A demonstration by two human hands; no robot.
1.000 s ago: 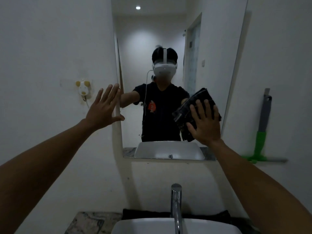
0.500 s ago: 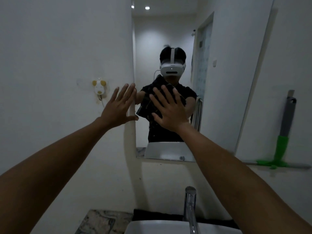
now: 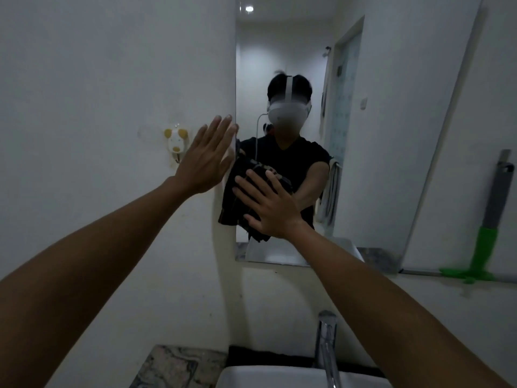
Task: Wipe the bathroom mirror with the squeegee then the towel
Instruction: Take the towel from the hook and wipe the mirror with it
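Right hand (image 3: 270, 207) flat and spread, fingers (image 3: 246, 186) splayed wide, pressing a dark towel (image 3: 237, 197) against the lower left part of the mirror (image 3: 391, 135); no closed grasp, only palm and fingers pinning the cloth to the glass, with the towel's left edge hanging just past the mirror's left border. Left hand (image 3: 205, 158) open too, fingers straight and close together, holding nothing, laid flat on the white wall (image 3: 98, 79) with fingertips reaching the mirror's left edge. Squeegee (image 3: 488, 233) well apart on the far right, upright against the wall, grey handle above a green neck, blade resting along a narrow ledge. Small white and yellow hook (image 3: 175, 144) on the wall just left of the left hand. Near and low: chrome faucet (image 3: 326, 348) above a white sink (image 3: 279, 378), marbled countertop (image 3: 179, 368) to its left.
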